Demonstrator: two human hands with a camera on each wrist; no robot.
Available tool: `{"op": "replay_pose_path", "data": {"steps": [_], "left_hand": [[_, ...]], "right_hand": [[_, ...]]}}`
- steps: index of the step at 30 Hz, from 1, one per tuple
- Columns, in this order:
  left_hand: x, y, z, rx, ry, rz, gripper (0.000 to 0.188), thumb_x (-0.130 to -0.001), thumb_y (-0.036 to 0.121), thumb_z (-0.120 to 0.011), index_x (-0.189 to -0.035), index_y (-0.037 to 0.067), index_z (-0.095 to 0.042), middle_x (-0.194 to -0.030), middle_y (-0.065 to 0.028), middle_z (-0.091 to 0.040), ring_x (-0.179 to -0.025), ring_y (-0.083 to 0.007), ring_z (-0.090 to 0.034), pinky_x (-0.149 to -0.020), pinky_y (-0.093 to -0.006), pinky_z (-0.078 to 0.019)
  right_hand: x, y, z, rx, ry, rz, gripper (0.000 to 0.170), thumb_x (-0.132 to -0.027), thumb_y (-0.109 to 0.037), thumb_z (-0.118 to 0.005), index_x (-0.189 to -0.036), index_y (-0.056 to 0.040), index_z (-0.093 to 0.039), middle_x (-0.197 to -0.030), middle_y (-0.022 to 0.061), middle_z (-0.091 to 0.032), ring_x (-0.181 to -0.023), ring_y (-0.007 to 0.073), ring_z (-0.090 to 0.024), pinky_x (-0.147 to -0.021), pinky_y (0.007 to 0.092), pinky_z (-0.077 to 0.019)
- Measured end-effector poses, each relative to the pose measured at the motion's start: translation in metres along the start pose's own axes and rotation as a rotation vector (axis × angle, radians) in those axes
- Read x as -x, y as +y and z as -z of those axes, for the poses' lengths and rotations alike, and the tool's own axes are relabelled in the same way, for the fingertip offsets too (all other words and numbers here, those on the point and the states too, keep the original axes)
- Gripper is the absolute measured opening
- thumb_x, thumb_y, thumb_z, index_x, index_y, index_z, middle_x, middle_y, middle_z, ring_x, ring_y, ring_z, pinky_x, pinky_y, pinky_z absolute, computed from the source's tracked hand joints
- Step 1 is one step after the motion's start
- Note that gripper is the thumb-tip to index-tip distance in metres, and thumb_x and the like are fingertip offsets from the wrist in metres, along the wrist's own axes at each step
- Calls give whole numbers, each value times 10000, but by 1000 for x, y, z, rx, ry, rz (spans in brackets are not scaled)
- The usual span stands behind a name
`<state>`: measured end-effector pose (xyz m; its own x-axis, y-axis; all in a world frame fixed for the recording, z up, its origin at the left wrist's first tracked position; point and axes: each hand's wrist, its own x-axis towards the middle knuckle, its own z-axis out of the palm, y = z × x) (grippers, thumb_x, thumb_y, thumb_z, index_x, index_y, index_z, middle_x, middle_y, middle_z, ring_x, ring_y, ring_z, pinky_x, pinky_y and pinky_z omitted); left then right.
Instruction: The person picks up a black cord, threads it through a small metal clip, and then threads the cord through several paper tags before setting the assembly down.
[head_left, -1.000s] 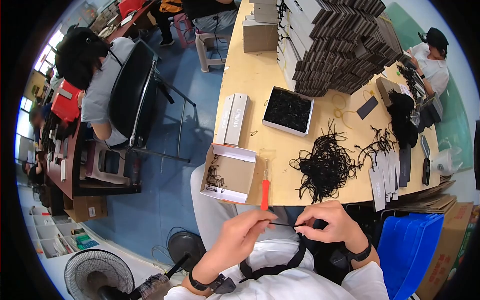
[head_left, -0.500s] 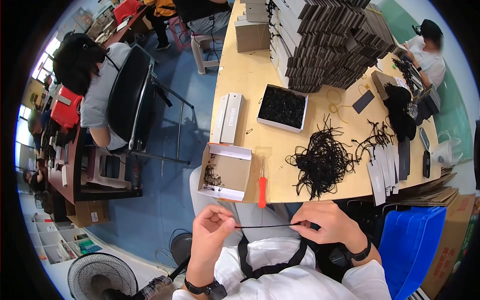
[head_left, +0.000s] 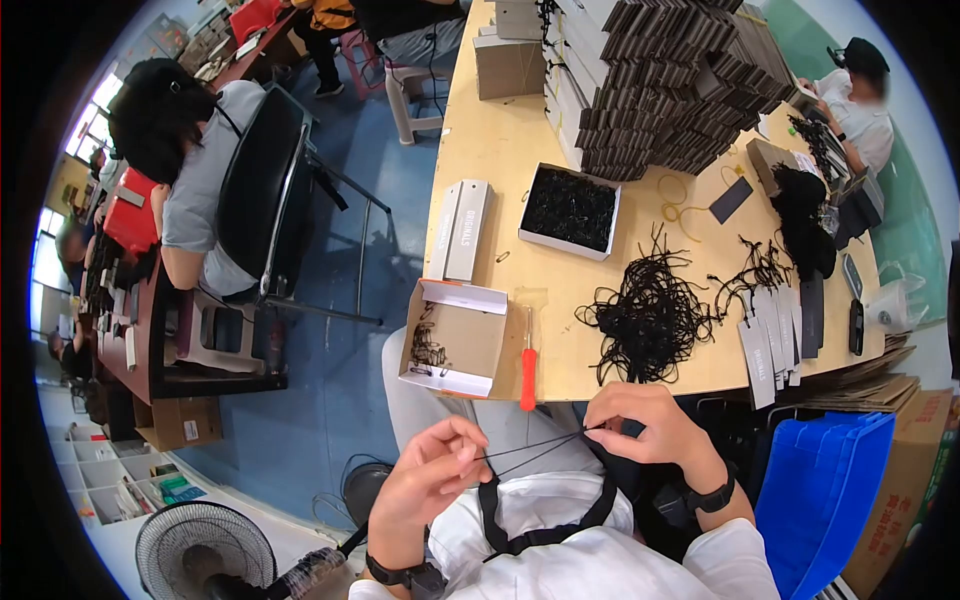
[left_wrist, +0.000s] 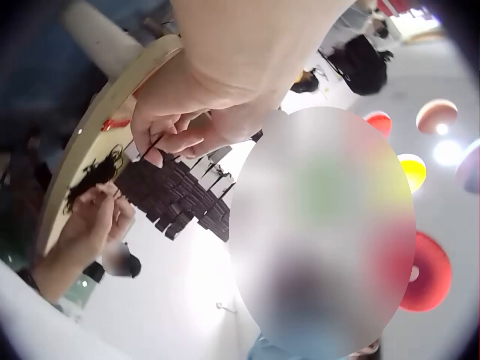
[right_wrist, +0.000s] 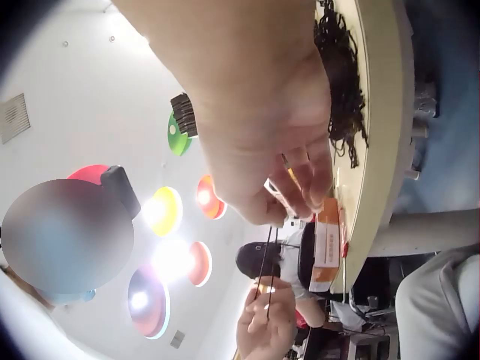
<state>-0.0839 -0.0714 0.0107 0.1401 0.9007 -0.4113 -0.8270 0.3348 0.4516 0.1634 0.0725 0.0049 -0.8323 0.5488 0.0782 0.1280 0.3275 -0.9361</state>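
Note:
A thin black cord (head_left: 540, 443) stretches as a narrow two-strand loop between both hands, over the lap and just off the table's front edge. My right hand (head_left: 652, 428) pinches its gathered end between thumb and forefinger. At the other end, the fingers of my left hand (head_left: 428, 475) are curled on the loop, its two strands spread apart there. The right wrist view shows both strands (right_wrist: 262, 262) running to the left hand (right_wrist: 268, 322). Ahead lies a tangled heap of black cords (head_left: 650, 318). A red-handled tool (head_left: 528, 378) with a thin shaft lies near the edge.
An open box (head_left: 478, 335) holds several safety pins (head_left: 428, 348). Behind it are grey printed tags (head_left: 465, 235) and a white box (head_left: 566, 247) of small black pieces. Tall tag stacks (head_left: 660, 100) rise at the back. Corded tags (head_left: 770, 340) lie right, above a blue bin (head_left: 820, 500).
The left hand drew away leftward, pulling the cord out long, then moved slightly back right. The cord's single line has opened into two strands. The right hand still pinches its end, slightly higher.

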Motion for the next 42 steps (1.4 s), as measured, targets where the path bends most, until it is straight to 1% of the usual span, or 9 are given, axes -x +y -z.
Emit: {"op": "replay_pose_path", "data": {"steps": [1,5,10,22,23,25,28,32,42], "left_hand": [[1,2,3,-154,3,21,97,-905,62,-566,-990,16,-554,-662,34,-435,-505,-39,-372,-699,-285,-459],[3,6,7,-100,16,4,91,-900,49,-563,-983,12,-561,-613,50,-400,-491,-32,-331,-588,-249,-389],[2,-1,19,90,-12,-112,95,-895,23,-532,-989,12,-520,-724,6,-412,-445,-29,-287,-453,-205,-270],[-3,-14,14,477,47,-465,207,-915,6,-473,-1117,44,-504,-730,-27,-414,-480,-67,-321,-466,-204,-312],[-2,-11,15,477,47,-465,207,-915,6,-473,-1117,44,-504,-730,-27,-414,-480,-67,-321,-466,-204,-312],[-1,-6,20,103,31,-394,224,-887,28,-531,-1106,-6,-500,-705,-42,-457,-481,-65,-344,-452,-212,-312],[-2,-9,6,-24,91,-301,237,-859,41,-569,-1071,-48,-511,-711,-83,-529,-476,-62,-378,-446,-204,-323],[0,-12,7,15,78,-235,190,-861,32,-550,-1031,-52,-536,-804,-140,-589,-483,-71,-431,-464,-186,-357],[2,-23,15,5,140,-230,100,-891,67,-539,-949,-14,-529,-775,-100,-572,-516,-98,-491,-437,-183,-339]], "right_hand": [[1,4,1,-60,-38,-17,106,-750,7,-658,-848,-26,-636,-817,56,-616,-615,130,-593,-531,248,-494],[2,7,-2,-125,-108,19,107,-753,-5,-654,-858,-23,-639,-794,50,-624,-611,132,-594,-533,246,-492],[-1,8,-7,-111,-207,15,103,-750,-7,-657,-851,-15,-643,-796,55,-638,-599,139,-599,-533,244,-498],[-1,6,-18,-125,-150,76,95,-748,-19,-639,-838,-12,-610,-713,54,-598,-590,151,-584,-528,261,-492],[0,5,-18,-129,-141,70,94,-753,-20,-634,-840,-10,-600,-701,58,-593,-585,159,-584,-532,266,-491],[4,6,-18,-181,-133,-11,87,-764,-27,-621,-841,-13,-584,-685,69,-582,-577,173,-582,-535,271,-485],[12,13,-19,-185,-196,-113,83,-778,-31,-601,-844,-13,-555,-654,76,-572,-562,188,-579,-531,276,-468],[25,14,-31,-63,-242,-67,68,-765,-56,-615,-796,-32,-559,-569,67,-530,-495,193,-545,-495,283,-442],[44,16,-39,-47,-249,-78,55,-739,-57,-628,-780,-38,-597,-590,66,-555,-507,194,-552,-511,288,-458]]}}
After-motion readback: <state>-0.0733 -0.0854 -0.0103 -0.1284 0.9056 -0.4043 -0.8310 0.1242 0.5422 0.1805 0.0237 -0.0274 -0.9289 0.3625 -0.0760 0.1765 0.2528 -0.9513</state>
